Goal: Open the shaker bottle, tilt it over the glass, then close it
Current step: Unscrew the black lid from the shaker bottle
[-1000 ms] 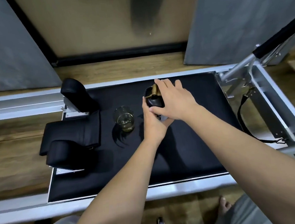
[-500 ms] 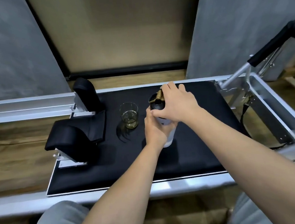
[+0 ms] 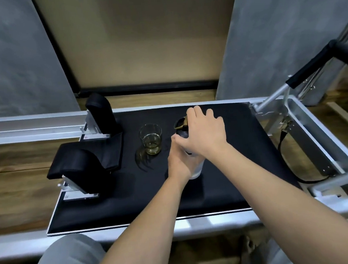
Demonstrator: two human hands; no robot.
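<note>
The shaker bottle (image 3: 197,169) stands upright on the black padded carriage (image 3: 224,180), with a pale translucent body and a black lid (image 3: 180,129) with a gold flip cap. My left hand (image 3: 180,159) wraps the bottle's body from the near left side. Over the lid lies my right hand (image 3: 203,132), fingers curled around it and thumb against its near side. A short clear glass (image 3: 151,138) with a little yellowish liquid stands just left of the bottle, apart from it.
Two black shoulder rests (image 3: 82,170) and a headrest sit at the carriage's left end. A silver metal frame (image 3: 305,121) with a black-gripped bar (image 3: 313,62) and a black strap (image 3: 282,142) lies to the right. Wooden floor surrounds the frame.
The view has tilted up and drawn back a little. Both hands stay on the upright bottle in the same grip; the right hand's fingers have shifted slightly on the lid.
</note>
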